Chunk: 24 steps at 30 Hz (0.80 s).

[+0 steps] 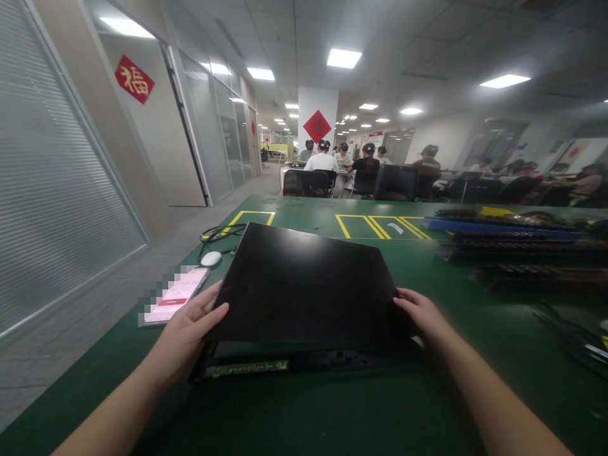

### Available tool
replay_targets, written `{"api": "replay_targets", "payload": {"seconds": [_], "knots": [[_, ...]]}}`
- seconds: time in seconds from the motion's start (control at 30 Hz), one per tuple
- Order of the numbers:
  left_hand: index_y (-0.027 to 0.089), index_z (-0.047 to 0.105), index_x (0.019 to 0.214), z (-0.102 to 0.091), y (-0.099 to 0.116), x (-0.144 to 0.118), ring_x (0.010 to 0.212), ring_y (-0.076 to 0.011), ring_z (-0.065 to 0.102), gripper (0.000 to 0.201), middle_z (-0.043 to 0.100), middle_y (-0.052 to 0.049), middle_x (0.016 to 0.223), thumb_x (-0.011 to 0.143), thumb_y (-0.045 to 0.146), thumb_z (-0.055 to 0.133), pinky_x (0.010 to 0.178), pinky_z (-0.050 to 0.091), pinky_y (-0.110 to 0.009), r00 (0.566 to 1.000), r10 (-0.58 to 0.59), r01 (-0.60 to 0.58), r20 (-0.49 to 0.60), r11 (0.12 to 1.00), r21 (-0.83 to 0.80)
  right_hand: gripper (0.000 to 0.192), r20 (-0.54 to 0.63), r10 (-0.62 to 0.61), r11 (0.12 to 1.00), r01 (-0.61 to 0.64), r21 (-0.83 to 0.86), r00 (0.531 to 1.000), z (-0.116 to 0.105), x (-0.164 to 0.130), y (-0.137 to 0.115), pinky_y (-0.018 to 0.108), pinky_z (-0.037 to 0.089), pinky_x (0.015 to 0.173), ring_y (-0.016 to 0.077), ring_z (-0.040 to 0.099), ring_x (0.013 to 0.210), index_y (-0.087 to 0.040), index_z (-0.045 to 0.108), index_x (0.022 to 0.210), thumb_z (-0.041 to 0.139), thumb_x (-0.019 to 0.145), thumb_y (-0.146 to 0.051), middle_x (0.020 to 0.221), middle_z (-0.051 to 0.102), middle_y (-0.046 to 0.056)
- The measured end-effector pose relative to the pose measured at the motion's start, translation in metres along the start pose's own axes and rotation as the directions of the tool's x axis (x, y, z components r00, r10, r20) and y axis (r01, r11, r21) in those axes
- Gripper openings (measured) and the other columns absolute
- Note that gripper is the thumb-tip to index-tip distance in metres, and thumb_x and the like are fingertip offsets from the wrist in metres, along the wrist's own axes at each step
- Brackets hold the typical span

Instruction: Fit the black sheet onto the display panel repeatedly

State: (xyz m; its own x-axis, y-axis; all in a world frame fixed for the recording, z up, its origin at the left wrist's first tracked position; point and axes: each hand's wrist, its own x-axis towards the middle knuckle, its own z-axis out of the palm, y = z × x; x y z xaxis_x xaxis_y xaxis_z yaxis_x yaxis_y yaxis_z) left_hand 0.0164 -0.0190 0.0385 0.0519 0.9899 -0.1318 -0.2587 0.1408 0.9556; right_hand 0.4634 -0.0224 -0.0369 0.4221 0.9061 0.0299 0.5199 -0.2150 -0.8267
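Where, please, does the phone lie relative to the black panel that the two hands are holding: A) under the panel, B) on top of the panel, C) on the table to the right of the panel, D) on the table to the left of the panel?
D: the phone lies flat on the green table beside the left hand, left of the black panel.
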Motion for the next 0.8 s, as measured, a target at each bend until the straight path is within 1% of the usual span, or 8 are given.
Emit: {"api": "replay_targets", "payload": {"seconds": [0.1,0.17,0.27,0.33,0.4,0.53,0.67,0.8], "knots": [[0.026,0.058,0.136,-0.005,-0.003,0.003,0.112,-0.0338,0.066,0.085,0.071,-0.008,0.122,0.057,0.030,0.090,0.085,0.060,-0.031,0.999,0.034,-0.034,0.013,0.999,0.010,0.040,-0.017,0.064,0.979,-0.060,0.193,0.998,-0.003,0.001,-0.002,0.034,0.052,0.079,0.0274,0.067,0.101,-0.016,0.072,0.109,0.060,0.075,-0.034,0.107,0.074,0.012],[0.026,0.060,0.134,-0.011,-0.004,0.006,0.114,-0.0326,0.065,0.078,0.069,-0.006,0.127,0.061,0.030,0.088,0.085,0.059,-0.030,0.997,0.072,-0.072,0.022,0.997,0.019,0.039,-0.016,0.059,0.919,-0.048,0.390,0.998,-0.005,-0.001,-0.006,0.036,0.052,0.083,0.0282,0.067,0.102,-0.016,0.073,0.104,0.064,0.069,-0.029,0.107,0.074,0.011],[0.026,0.062,0.131,-0.016,-0.004,0.009,0.115,-0.0320,0.064,0.067,0.067,-0.005,0.131,0.067,0.033,0.083,0.088,0.058,-0.031,0.993,0.117,-0.118,0.031,0.993,0.028,0.045,0.105,0.036,0.671,-0.102,0.734,0.994,-0.009,-0.009,-0.018,0.039,0.053,0.082,0.0275,0.069,0.095,-0.021,0.071,0.111,0.067,0.066,-0.026,0.106,0.075,0.005],[0.025,0.063,0.130,-0.016,-0.003,0.008,0.114,-0.0320,0.065,0.065,0.069,-0.005,0.128,0.068,0.034,0.082,0.089,0.058,-0.033,0.993,0.112,-0.113,0.032,0.993,0.027,0.041,0.095,0.043,0.528,-0.104,0.843,0.995,-0.011,-0.015,-0.024,0.039,0.054,0.080,0.0253,0.070,0.088,-0.026,0.072,0.110,0.068,0.069,-0.029,0.105,0.075,0.001],[0.024,0.063,0.131,-0.013,-0.001,0.006,0.111,-0.0325,0.067,0.068,0.071,-0.006,0.124,0.066,0.034,0.083,0.088,0.058,-0.035,0.995,0.085,-0.086,0.043,0.996,0.016,0.028,0.060,0.074,0.459,-0.088,0.884,0.995,-0.014,-0.019,-0.023,0.036,0.056,0.076,0.0234,0.070,0.080,-0.027,0.075,0.097,0.069,0.070,-0.030,0.092,0.077,-0.001],[0.021,0.065,0.127,-0.009,0.001,0.002,0.107,-0.0332,0.068,0.067,0.074,-0.009,0.118,0.064,0.033,0.084,0.083,0.059,-0.034,0.997,0.029,-0.031,0.066,0.999,0.028,0.009,0.108,0.162,0.423,-0.168,0.891,0.981,-0.021,-0.020,-0.013,0.035,0.058,0.067,0.0234,0.069,0.070,-0.024,0.074,0.076,0.074,0.067,-0.024,0.067,0.073,-0.001],[0.018,0.069,0.120,-0.014,0.002,0.005,0.103,-0.0314,0.070,0.060,0.075,-0.011,0.115,0.064,0.034,0.083,0.075,0.058,-0.031,0.999,0.010,-0.013,0.034,0.998,0.062,0.010,0.206,0.262,0.345,-0.291,0.892,0.943,-0.022,-0.019,-0.012,0.034,0.058,0.061,0.0220,0.068,0.063,-0.020,0.073,0.074,0.073,0.064,-0.021,0.065,0.072,0.001],[0.019,0.070,0.118,-0.019,0.001,0.008,0.102,-0.0308,0.070,0.056,0.075,-0.010,0.114,0.066,0.038,0.080,0.076,0.057,-0.032,1.000,-0.008,0.006,0.026,0.995,0.099,0.015,0.038,0.383,0.432,-0.216,0.875,0.923,-0.019,-0.019,-0.018,0.028,0.055,0.052,0.0172,0.065,0.053,-0.018,0.070,0.069,0.072,0.059,-0.008,0.062,0.071,0.000]]}}
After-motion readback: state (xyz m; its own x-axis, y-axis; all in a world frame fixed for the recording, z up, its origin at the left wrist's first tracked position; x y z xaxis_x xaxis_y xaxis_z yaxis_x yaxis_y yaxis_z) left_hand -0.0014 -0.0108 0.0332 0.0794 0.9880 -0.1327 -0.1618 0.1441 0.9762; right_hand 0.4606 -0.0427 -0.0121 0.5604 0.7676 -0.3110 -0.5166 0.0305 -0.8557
